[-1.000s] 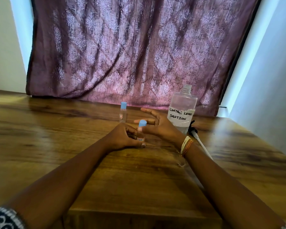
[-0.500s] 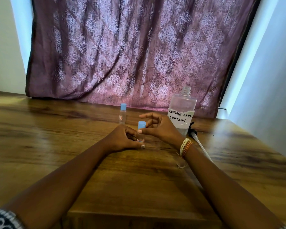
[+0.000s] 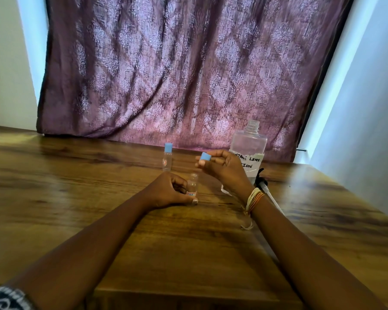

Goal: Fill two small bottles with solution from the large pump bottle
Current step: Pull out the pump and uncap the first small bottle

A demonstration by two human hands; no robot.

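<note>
Large bottle [image 3: 248,143] label partly hidden behind right hand [image 3: 224,167], only "LENS" and "ION" readable; bottle base hidden by same wrist; liquid level inside unclear; pump [image 3: 267,191] lying on worktop [image 3: 76,186] partly covered by right forearm, tube end out of sight; near small bottle [image 3: 192,186] left side hidden by left hand [image 3: 168,190] fingers, label print too small to read; far small bottle [image 3: 167,157] label too small to read; contents of both unclear; patterned sleeve [image 3: 7,298] cut off at bottom-left edge.

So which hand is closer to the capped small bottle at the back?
Left. The left hand sits just in front of the capped bottle; the right hand, pinching the blue cap, is off to its right.
</note>
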